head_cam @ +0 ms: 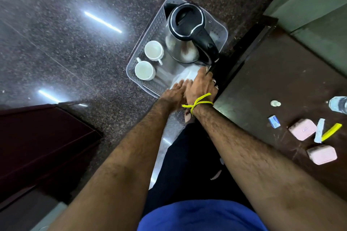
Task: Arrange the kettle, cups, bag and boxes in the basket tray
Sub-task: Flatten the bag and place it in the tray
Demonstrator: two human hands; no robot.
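Observation:
A clear perforated basket tray (150, 30) sits on the dark speckled floor. In it stands a steel kettle (185, 43) with a black lid and handle, and two white cups (153, 50) (144, 70) sit to its left. A white bag (187, 75) lies in the tray's near right corner. My left hand (173, 93) and my right hand (201, 84), which wears a yellow thread at the wrist, both press on the bag with fingers spread. Whether the fingers grip it is hidden.
A dark brown table (272, 99) stands close on the right, holding two pink soap boxes (302, 131) (322, 154), a small blue packet (274, 121), a yellow-handled item (331, 131) and a water bottle (339, 104). A dark wooden cabinet (37, 146) is at the lower left.

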